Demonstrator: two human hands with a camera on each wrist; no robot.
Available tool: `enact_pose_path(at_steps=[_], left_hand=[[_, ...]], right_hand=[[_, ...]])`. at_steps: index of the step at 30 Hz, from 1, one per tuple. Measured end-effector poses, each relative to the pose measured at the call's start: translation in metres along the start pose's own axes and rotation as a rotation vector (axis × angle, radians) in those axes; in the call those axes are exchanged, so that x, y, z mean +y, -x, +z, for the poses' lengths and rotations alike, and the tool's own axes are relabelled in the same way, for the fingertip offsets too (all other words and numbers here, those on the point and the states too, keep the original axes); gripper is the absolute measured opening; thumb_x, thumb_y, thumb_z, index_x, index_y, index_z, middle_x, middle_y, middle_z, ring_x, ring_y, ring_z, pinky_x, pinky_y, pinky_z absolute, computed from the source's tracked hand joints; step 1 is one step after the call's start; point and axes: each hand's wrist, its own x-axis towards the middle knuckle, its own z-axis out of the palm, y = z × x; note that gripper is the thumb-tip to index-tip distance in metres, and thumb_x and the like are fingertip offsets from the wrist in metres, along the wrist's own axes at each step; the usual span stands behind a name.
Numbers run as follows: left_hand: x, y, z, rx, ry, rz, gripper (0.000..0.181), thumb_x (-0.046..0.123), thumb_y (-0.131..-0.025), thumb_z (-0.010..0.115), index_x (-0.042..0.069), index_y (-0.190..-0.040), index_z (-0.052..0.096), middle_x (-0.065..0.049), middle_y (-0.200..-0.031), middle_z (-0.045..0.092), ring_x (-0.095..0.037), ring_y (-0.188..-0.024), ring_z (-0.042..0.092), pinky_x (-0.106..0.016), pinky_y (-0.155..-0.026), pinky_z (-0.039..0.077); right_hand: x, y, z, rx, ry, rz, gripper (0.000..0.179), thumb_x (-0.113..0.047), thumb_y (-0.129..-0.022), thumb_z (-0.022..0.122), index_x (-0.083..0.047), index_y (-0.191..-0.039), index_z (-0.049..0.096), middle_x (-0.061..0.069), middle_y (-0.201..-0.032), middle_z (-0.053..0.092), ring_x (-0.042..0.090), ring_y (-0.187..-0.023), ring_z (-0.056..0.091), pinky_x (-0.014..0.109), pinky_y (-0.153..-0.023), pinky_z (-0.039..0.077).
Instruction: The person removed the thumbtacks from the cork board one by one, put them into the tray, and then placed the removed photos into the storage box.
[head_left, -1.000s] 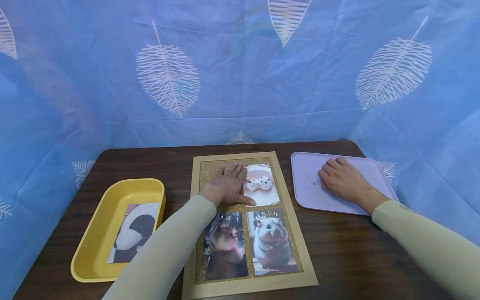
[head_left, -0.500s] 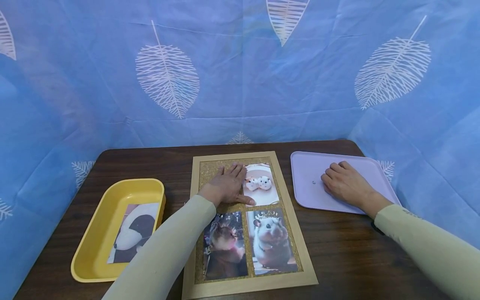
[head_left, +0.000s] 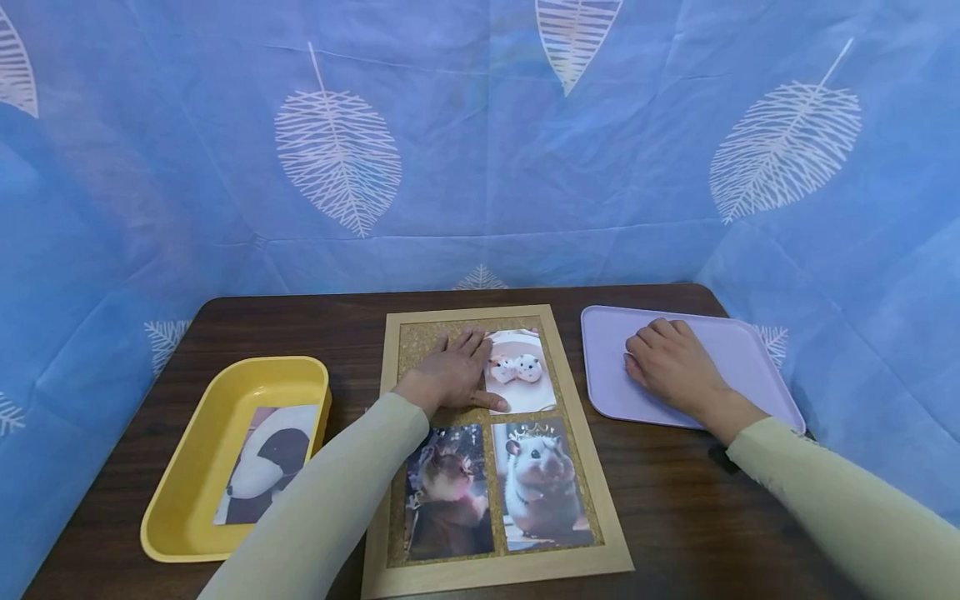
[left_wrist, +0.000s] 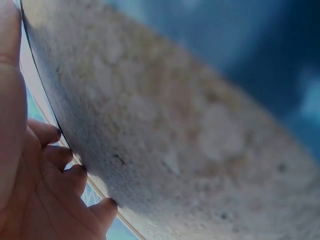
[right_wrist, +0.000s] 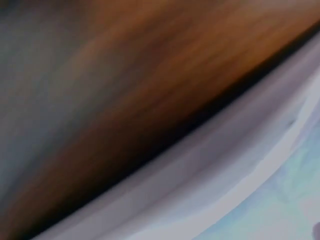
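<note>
In the head view my left hand point(head_left: 450, 375) rests flat on the wood-framed cork board point(head_left: 427, 337), fingers spread. Its thumb and fingertips touch the left side of a photo of two small white hamsters point(head_left: 528, 392). The left wrist view shows the same hand point(left_wrist: 55, 195) with its fingertips against the board's surface point(left_wrist: 150, 120). Over the lilac tray point(head_left: 738, 350) is my right hand point(head_left: 671, 367), back upward and fingers curled down. Its fingertips are hidden, so whether they hold anything cannot be seen.
Lower on the board lie a photo of a brown hamster point(head_left: 450, 492) and a photo of a crowned white hamster point(head_left: 543, 483). A yellow bin point(head_left: 183, 467) at the left holds another photo point(head_left: 266, 467). A blue leaf-patterned curtain point(head_left: 480, 167) stands behind the dark table point(head_left: 675, 517).
My right hand has shifted slightly right, then back left across the tray. The tiny object seen on the tray earlier is no longer visible. My left hand stays in place.
</note>
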Motion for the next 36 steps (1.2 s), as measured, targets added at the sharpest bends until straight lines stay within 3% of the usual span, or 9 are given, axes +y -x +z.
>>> enact_pose_path(at_steps=[7, 14, 28, 36], left_hand=[[-0.001, 0.001, 0.0, 0.007, -0.002, 0.007, 0.113, 0.086, -0.092, 0.043, 0.014, -0.171, 0.006, -0.008, -0.179, -0.002, -0.027, -0.166, 0.0, -0.058, -0.132, 0.007], [0.0, 0.004, -0.002, 0.005, 0.015, 0.011, 0.11, 0.083, -0.095, 0.042, 0.013, -0.171, 0.007, -0.009, -0.179, 0.0, -0.028, -0.166, 0.002, -0.058, -0.132, 0.008], [-0.005, -0.001, -0.008, 0.062, 0.071, -0.049, 0.1, 0.074, -0.099, 0.05, 0.014, -0.171, 0.014, -0.01, -0.178, 0.013, -0.03, -0.165, 0.014, -0.057, -0.13, 0.02], [-0.009, -0.01, -0.012, 0.152, 0.134, -0.084, 0.079, 0.063, -0.103, 0.055, 0.02, -0.165, 0.033, -0.009, -0.173, 0.029, -0.032, -0.156, 0.038, -0.052, -0.121, 0.041]], right_hand=[[-0.036, -0.028, -0.003, -0.066, -0.09, 0.114, 0.026, -0.022, -0.097, 0.068, 0.0, -0.11, 0.07, 0.018, -0.107, 0.071, 0.039, -0.104, 0.061, 0.057, -0.088, 0.048], [-0.065, -0.044, -0.001, -0.13, -0.165, 0.104, 0.043, -0.03, -0.099, 0.072, 0.003, -0.127, 0.069, 0.02, -0.125, 0.069, 0.04, -0.117, 0.063, 0.058, -0.098, 0.051], [-0.09, -0.046, 0.0, -0.313, -0.222, 0.094, 0.064, -0.048, -0.101, 0.068, 0.002, -0.14, 0.063, 0.023, -0.14, 0.063, 0.042, -0.131, 0.059, 0.059, -0.104, 0.051], [-0.097, -0.045, 0.001, -0.354, -0.248, 0.103, 0.063, -0.048, -0.103, 0.067, 0.002, -0.141, 0.062, 0.022, -0.141, 0.063, 0.041, -0.134, 0.058, 0.058, -0.108, 0.049]])
